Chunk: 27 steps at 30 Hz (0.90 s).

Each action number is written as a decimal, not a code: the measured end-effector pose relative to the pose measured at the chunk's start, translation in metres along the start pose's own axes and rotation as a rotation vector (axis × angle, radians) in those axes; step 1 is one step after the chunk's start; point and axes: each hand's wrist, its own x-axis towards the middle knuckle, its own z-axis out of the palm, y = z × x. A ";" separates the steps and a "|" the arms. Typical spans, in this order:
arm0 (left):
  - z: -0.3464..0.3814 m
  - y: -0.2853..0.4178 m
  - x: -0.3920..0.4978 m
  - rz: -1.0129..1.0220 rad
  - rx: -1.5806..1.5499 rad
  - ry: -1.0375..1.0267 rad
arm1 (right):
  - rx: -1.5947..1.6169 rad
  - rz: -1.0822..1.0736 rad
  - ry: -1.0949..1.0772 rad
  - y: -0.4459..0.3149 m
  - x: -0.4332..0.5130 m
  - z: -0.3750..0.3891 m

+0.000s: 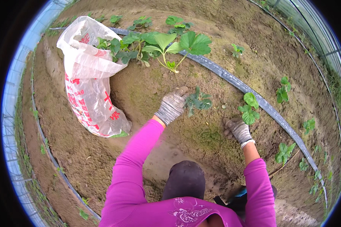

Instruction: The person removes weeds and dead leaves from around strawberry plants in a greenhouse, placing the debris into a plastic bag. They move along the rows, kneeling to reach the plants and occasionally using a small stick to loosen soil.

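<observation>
My left hand [173,105], in a grey knitted glove soiled at the fingertips, is low over the soil bed. Its fingers are bent beside a small, dusty, greyish-green strawberry plant [198,101]; whether they grip it is hidden. My right hand [237,130], gloved alike, has its curled fingers down at the soil, just below a brighter green strawberry plant [248,109]. What lies under those fingers cannot be made out. Beyond my left hand, a larger leafy strawberry seedling [172,64] lies on the bed with its crown towards me.
A white plastic sack [88,96] with red printing lies at left, strawberry leaves [122,49] at its mouth. A flat grey drip hose [227,75] curves along the bed among small plants. My knee [184,178] is close below. Greenhouse film [15,113] bounds the left.
</observation>
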 end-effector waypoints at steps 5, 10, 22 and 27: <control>-0.024 -0.055 -0.019 -0.116 0.152 -0.162 | 0.028 -0.018 -0.051 0.007 0.005 0.000; -0.031 -0.089 0.012 -0.172 0.339 -0.223 | 0.012 -0.002 -0.041 0.001 0.002 0.003; -0.020 -0.041 0.017 -0.176 0.538 -0.238 | 0.024 -0.055 -0.038 0.012 0.007 0.003; -0.007 0.019 -0.002 -0.244 0.229 -0.447 | 0.027 -0.054 -0.036 0.011 0.007 0.005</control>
